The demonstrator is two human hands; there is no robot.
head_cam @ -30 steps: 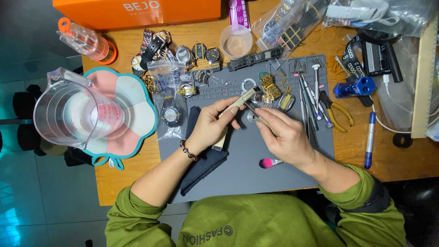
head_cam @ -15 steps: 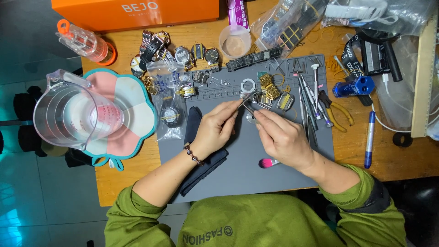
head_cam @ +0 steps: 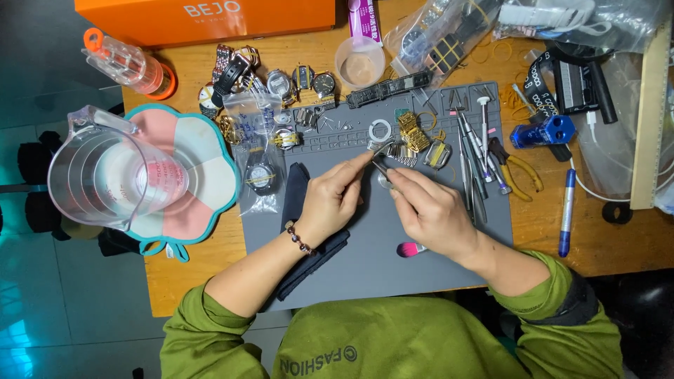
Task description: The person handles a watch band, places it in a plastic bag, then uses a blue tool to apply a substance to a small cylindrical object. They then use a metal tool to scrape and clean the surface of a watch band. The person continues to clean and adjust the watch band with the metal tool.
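At a wooden bench [head_cam: 604,245] strewn w/ watch parts, a person in a green top works over a grey mat [head_cam: 393,260]. The left hand [head_cam: 330,203] has its thumb & forefinger pinched on a small metal watch piece [head_cam: 383,149], prob. a strap link or clasp end; too small to tell which. The right hand [head_cam: 432,210] is closed round a slim tool [head_cam: 382,172], its tip meeting the piece at mid-mat, just below a white ring [head_cam: 380,130] & beside a heap of gold bracelet links [head_cam: 413,132].

Vs. a sec. ago: the hands have drawn closer together & dropped a little toward the body, and the piece no longer sticks up & out from the left fingers; it now sits low against the tool tip. That reads as the work having passed from lining up to actual contact.

A dark cloth [head_cam: 309,231] lies under the left wrist, a pink-ended brush [head_cam: 411,249] under the right. Screwdrivers [head_cam: 481,147], yellow-handled pliers [head_cam: 519,168], a blue pen [head_cam: 566,210] and a clear jug [head_cam: 105,175] sit untouched.
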